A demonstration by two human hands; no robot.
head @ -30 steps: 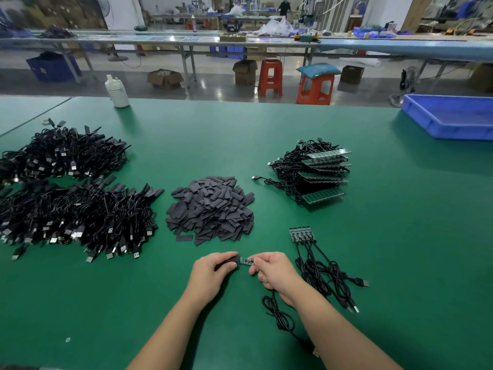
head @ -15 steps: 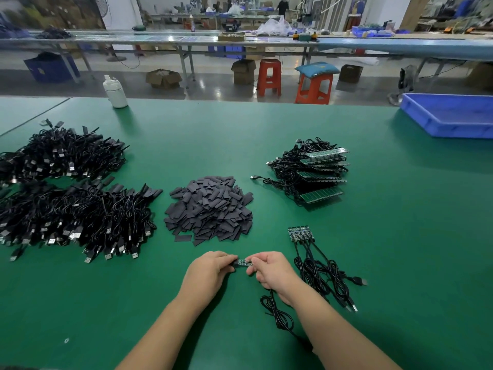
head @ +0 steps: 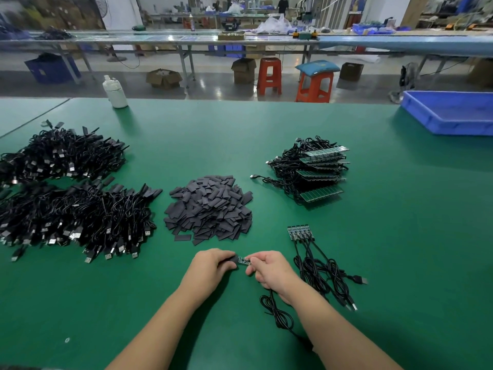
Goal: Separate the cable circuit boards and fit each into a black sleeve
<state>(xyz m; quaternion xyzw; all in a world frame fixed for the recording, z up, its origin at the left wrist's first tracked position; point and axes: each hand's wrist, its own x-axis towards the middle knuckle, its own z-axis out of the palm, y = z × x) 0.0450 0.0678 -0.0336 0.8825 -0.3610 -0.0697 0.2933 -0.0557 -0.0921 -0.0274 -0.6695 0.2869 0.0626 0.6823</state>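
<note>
Lying bare, green counter (head: 400, 236) surrounds both hands; left hand (head: 210, 265) pinches a black sleeve (head: 231, 259), right hand (head: 269, 268) pinches the circuit board (head: 244, 260) entering it.

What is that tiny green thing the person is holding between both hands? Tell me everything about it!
It is a small circuit board, a narrow green strip with tiny parts on its face, held flat just above the green table. The right hand pinches one end, where a thin black cable trails down in loops. The left hand holds a black sleeve at the other end. How far the board is inside cannot be told.
</note>
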